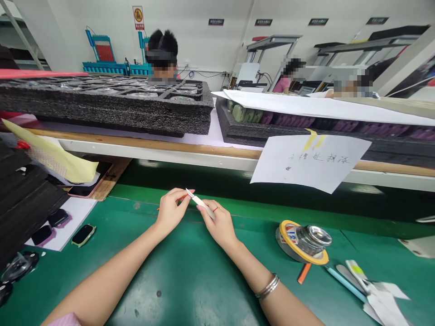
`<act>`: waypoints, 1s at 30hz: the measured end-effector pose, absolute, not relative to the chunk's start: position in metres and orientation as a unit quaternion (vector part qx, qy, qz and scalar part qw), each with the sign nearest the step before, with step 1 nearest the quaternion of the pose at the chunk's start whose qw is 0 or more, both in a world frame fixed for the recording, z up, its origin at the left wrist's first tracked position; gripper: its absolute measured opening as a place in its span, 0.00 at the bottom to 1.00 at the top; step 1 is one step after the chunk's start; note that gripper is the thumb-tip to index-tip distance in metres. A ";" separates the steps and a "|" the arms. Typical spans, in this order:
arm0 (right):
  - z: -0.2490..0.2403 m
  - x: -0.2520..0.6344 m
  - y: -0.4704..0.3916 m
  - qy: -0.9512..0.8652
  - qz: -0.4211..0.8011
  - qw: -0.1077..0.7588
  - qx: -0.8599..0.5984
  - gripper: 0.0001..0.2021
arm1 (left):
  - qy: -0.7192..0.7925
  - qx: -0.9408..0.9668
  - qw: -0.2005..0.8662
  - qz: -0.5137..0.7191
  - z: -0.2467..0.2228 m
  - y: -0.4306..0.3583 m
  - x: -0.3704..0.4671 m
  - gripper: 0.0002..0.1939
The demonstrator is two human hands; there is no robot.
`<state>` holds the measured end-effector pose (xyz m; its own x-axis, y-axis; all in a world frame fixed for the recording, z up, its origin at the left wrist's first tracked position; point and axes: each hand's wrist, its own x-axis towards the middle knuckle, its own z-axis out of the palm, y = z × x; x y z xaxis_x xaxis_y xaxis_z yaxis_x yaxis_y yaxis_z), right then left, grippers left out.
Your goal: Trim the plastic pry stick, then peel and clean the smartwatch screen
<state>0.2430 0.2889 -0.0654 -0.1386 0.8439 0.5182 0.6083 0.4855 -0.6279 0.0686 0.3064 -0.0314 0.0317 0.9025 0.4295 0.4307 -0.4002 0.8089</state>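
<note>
the right hand (219, 222) is clamped on a pale-handled knife (203, 206) above the tabletop (163, 285). the left hand (171, 211) is at its blade end; curled fingers hide whether they grip anything, so i cannot tell.

Right hand (217, 222): white-handled knife (201, 203) | left hand (171, 210): at blade tip (fingers bent)

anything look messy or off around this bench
Two things: white scraps lie crumpled in a loose heap at the lower right, and the yellow sheet at the left is bent and curled, not flat. Nothing looks spilled.
</note>
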 end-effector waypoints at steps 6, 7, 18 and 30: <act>-0.064 0.244 0.290 -0.746 0.121 0.440 -0.486 0.17 | 0.478 0.686 0.242 0.492 -0.028 0.305 0.069 0.12; -0.064 0.244 0.290 -0.746 0.118 0.441 -0.485 0.17 | 0.474 0.688 0.242 0.494 -0.028 0.305 0.069 0.12; -0.063 0.243 0.288 -0.740 0.103 0.450 -0.489 0.18 | 0.471 0.681 0.222 0.514 -0.030 0.307 0.066 0.07; -0.062 0.245 0.292 -0.701 0.134 0.475 -0.515 0.15 | 0.509 0.655 0.218 0.514 -0.032 0.313 0.062 0.05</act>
<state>0.2447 0.2917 -0.0617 -0.0194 0.8494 0.5274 0.5947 0.4339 -0.6768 0.0624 0.3130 -0.0321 -0.0465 0.8912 0.4512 0.4441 -0.3862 0.8085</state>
